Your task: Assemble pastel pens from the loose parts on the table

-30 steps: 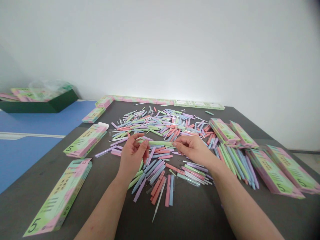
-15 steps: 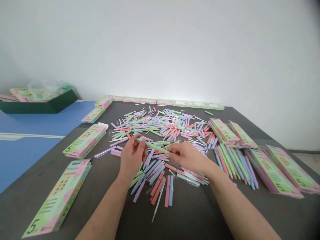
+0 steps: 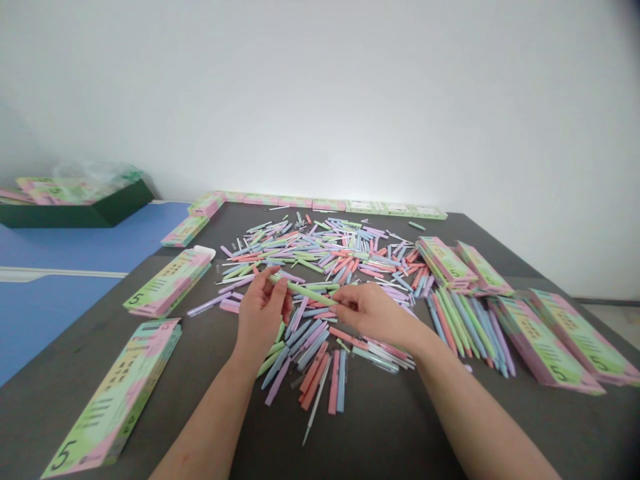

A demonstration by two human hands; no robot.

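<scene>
pale wall (image 3: 320, 100) behind a dark table (image 3: 390, 420). a light-green pen (image 3: 313, 294) bridges my two hands, lying crosswise, its right end slanting lower and towards me. my left hand (image 3: 263, 307) grips its left end; my right hand (image 3: 370, 308) pinches the other. loose pens (image 3: 333, 383) spread around beneath.

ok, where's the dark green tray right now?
In the head view the dark green tray is at the far left, on the blue surface beside the dark table, against the wall, with cartons in it.
</scene>
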